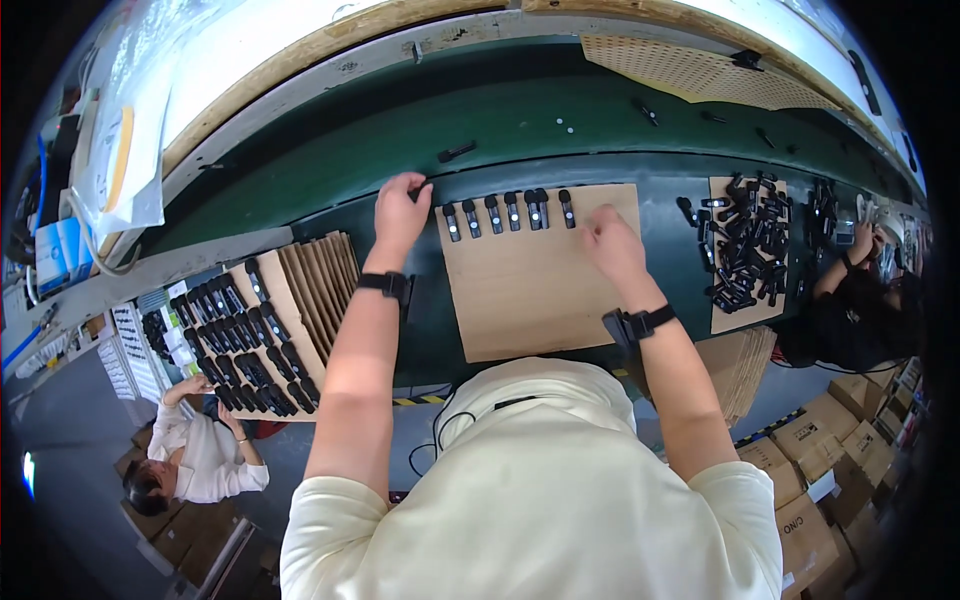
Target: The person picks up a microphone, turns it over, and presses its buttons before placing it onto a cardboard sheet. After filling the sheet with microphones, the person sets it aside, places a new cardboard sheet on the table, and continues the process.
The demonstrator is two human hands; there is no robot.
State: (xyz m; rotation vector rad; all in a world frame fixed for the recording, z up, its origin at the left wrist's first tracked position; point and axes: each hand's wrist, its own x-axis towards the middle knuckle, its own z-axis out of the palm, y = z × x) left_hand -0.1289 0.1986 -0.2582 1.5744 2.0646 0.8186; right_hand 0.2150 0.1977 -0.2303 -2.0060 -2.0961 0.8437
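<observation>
A brown cardboard sheet (540, 300) lies in front of me on the bench. Along its far edge stands a row of several small black microphones (492, 214) with rounded dark heads. My left hand (402, 212) is over the bench just left of the sheet, fingers curled toward the thumb; a dark spot shows between them, too small to name. Over the sheet's right part is my right hand (612, 242), its fingers drawn together near the rightmost microphone (567, 209). Whatever they hold, if anything, is hidden. Both wrists wear black straps.
Right, a jumbled pile of black microphones (745, 240) covers another cardboard sheet. Left, filled rows (235, 330) lie beside stacked cardboard (315, 285). A loose black piece (457, 151) rests on the green belt (330, 170). Co-workers sit at left (195, 450) and right (850, 310).
</observation>
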